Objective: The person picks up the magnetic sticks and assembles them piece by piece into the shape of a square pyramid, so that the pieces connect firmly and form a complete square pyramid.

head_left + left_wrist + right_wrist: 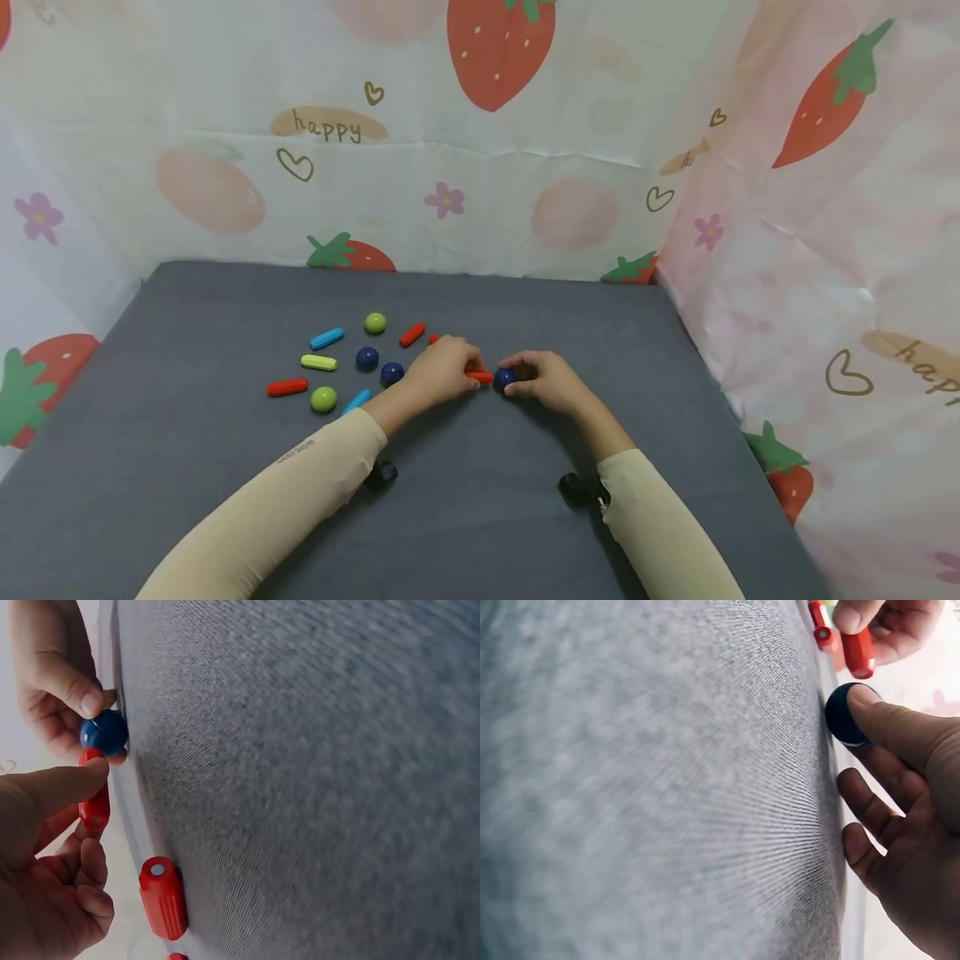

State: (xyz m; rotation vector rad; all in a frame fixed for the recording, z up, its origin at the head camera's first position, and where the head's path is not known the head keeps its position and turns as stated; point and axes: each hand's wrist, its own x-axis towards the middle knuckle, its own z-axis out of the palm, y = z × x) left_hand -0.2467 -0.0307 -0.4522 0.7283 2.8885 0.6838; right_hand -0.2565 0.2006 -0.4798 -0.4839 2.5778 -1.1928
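Observation:
Near the middle of the table, my left hand (444, 368) pinches a red magnetic rod (480, 377) between thumb and fingers. A metal dot shows in the rod's end in the left wrist view. My right hand (553, 382) holds a dark blue ball (504, 380) between thumb and fingers, close over the grey cloth. Rod end and ball face each other, with a narrow gap in the right wrist view. Another red rod (163, 898) lies on the cloth beside my left hand, mostly hidden behind it in the head view.
Left of my hands lie two green balls (323, 399), two dark blue balls (367, 359), a yellow rod (318, 362), blue rods (327, 338) and more red rods (287, 387). My left forearm partly covers one blue rod (357, 401). A printed curtain (480, 192) borders the grey table (480, 533).

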